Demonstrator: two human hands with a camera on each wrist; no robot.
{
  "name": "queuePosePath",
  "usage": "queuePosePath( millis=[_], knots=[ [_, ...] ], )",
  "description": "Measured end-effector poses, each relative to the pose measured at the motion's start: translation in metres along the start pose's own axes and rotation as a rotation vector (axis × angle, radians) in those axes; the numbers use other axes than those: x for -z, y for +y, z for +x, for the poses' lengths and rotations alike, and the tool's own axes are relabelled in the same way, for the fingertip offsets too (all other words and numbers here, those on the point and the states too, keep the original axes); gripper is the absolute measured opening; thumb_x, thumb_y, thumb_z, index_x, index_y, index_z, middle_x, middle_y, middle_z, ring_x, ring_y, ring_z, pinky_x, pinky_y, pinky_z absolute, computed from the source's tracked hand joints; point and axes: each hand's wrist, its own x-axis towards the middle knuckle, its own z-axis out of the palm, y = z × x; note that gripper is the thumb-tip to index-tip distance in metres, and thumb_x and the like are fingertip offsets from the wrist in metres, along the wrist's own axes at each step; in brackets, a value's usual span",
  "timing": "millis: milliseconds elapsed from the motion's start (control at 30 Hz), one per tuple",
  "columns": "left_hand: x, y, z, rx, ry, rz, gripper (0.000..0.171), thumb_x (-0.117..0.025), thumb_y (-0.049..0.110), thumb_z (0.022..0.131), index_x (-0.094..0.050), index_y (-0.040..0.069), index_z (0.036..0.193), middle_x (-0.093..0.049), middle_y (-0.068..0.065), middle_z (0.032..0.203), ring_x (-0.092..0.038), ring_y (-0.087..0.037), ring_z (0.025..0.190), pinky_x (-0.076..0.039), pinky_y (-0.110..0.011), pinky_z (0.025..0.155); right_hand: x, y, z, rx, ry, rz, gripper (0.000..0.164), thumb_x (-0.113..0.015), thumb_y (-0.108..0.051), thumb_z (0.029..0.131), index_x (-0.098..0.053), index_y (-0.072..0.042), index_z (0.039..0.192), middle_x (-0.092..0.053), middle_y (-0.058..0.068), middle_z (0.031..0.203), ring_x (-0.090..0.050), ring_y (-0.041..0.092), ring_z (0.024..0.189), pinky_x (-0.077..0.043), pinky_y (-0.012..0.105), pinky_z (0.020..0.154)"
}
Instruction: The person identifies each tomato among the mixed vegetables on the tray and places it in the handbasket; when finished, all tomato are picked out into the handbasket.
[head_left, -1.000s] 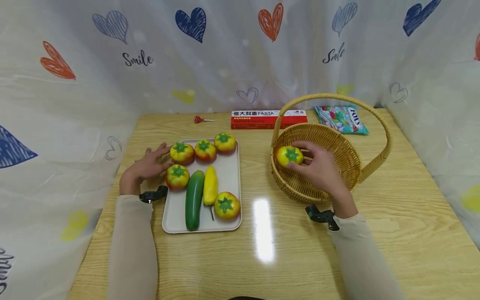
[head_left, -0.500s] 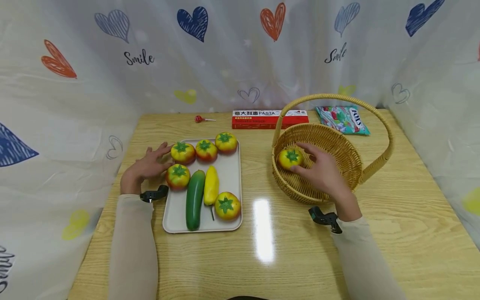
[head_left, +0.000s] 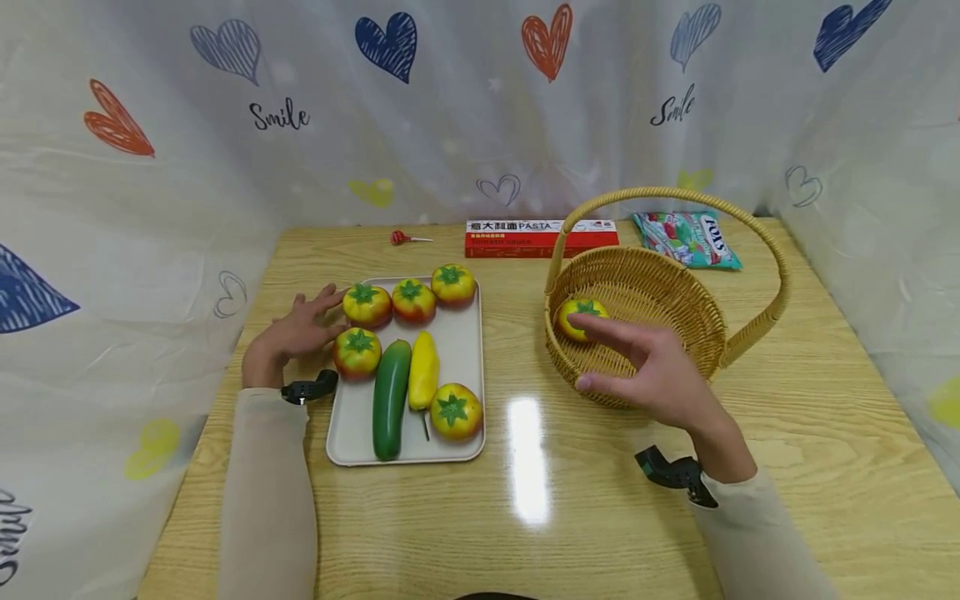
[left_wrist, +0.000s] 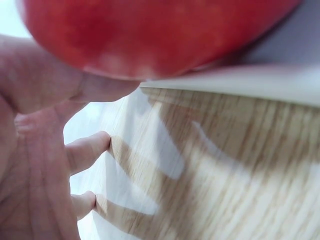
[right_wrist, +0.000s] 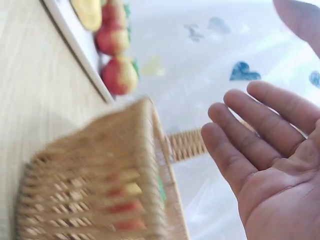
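Observation:
My right hand (head_left: 660, 371) hovers over the near rim of the wicker basket (head_left: 678, 308), thumb and fingers spread with nothing held. Inside the basket at its left lies a yellow-red toy tomato (head_left: 573, 321), partly covered by my fingers in the head view. In the right wrist view my right palm (right_wrist: 285, 200) faces the camera, fingers extended. At the left edge of the white tray (head_left: 465, 358), my left hand (head_left: 288, 333) rests with fingers spread, beside two tomatoes, one of them a near-left tomato (head_left: 357, 353). The left wrist view shows fingertips on the table under a red tomato (left_wrist: 150, 35).
The tray also bears a green cucumber (head_left: 390, 400), a yellow pepper (head_left: 423, 371) and more tomatoes. Behind stand a lollipop (head_left: 401, 238), a pasta box (head_left: 517, 242) and a candy bag (head_left: 686, 237). The basket's tall handle (head_left: 660, 193) arches over its opening.
My right hand has let go of the tomato, which now lies in the basket, and has drawn back toward me and to the right. The left hand stays in place.

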Motion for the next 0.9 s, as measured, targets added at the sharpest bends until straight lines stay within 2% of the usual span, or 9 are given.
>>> queuePosePath(
  millis=[100,233,333,433,600,733,833,900],
  knots=[
    [0.000,0.000,0.000,0.003,0.001,0.004,0.074,-0.058,0.036,0.112,-0.026,0.014,0.175,0.002,-0.021,0.184,0.021,-0.062,0.161,0.011,-0.095,0.112,-0.011,-0.002,-0.001,0.024,-0.047,-0.021,0.070,-0.092,-0.003,0.086,-0.066,-0.010,0.151,-0.068,0.011,0.153,-0.063,0.013,0.144,-0.047,0.022,0.119],
    [0.000,0.001,0.000,0.011,0.000,0.003,0.074,-0.058,0.036,0.112,-0.025,0.015,0.175,0.003,-0.020,0.184,0.021,-0.062,0.162,0.011,-0.095,0.113,-0.030,-0.001,0.002,0.032,-0.097,-0.134,0.072,-0.097,-0.021,0.085,-0.068,-0.021,0.151,-0.071,0.000,0.150,-0.067,0.021,0.140,-0.052,0.028,0.117],
    [0.000,0.001,-0.001,0.017,-0.001,0.004,0.075,-0.058,0.036,0.111,-0.025,0.015,0.175,0.003,-0.020,0.185,0.021,-0.061,0.162,0.011,-0.094,0.113,-0.048,0.000,0.005,0.035,-0.137,-0.187,0.072,-0.097,-0.032,0.085,-0.069,-0.022,0.150,-0.072,-0.003,0.148,-0.070,0.023,0.136,-0.056,0.039,0.115],
    [0.000,0.000,0.000,0.021,0.000,0.008,0.076,-0.059,0.037,0.111,-0.025,0.015,0.175,0.003,-0.020,0.185,0.021,-0.061,0.162,0.011,-0.094,0.114,-0.066,0.002,0.009,0.038,-0.185,-0.186,0.071,-0.095,-0.036,0.087,-0.068,-0.019,0.151,-0.072,0.000,0.149,-0.072,0.027,0.133,-0.058,0.047,0.112],
    [0.000,0.000,0.001,0.017,0.004,0.016,0.075,-0.058,0.037,0.112,-0.025,0.015,0.175,0.002,-0.020,0.184,0.020,-0.062,0.162,0.010,-0.095,0.114,-0.094,0.006,0.019,0.018,-0.245,-0.146,0.074,-0.094,-0.036,0.088,-0.066,-0.009,0.151,-0.070,0.007,0.151,-0.074,0.034,0.130,-0.059,0.046,0.111],
    [0.000,0.000,0.000,0.016,0.005,0.006,0.075,-0.059,0.036,0.112,-0.025,0.014,0.175,0.003,-0.021,0.184,0.020,-0.062,0.162,0.010,-0.095,0.114,-0.113,0.008,0.028,0.002,-0.281,-0.212,0.075,-0.094,-0.041,0.088,-0.067,-0.011,0.151,-0.071,0.005,0.150,-0.072,0.028,0.134,-0.056,0.045,0.115],
    [0.000,0.002,-0.001,0.015,0.006,0.000,0.075,-0.059,0.035,0.111,-0.026,0.013,0.175,0.002,-0.021,0.184,0.020,-0.062,0.162,0.011,-0.095,0.113,-0.125,0.011,0.034,0.025,-0.304,-0.253,0.072,-0.093,-0.041,0.089,-0.067,-0.013,0.150,-0.073,0.003,0.147,-0.071,0.021,0.134,-0.055,0.042,0.117],
    [0.000,0.002,-0.001,0.011,0.006,-0.001,0.074,-0.059,0.034,0.111,-0.026,0.013,0.175,0.002,-0.022,0.184,0.020,-0.062,0.162,0.011,-0.095,0.113,-0.132,0.011,0.036,0.036,-0.312,-0.233,0.069,-0.093,-0.036,0.089,-0.068,-0.013,0.149,-0.073,0.003,0.146,-0.070,0.018,0.135,-0.054,0.040,0.118]
  ],
)
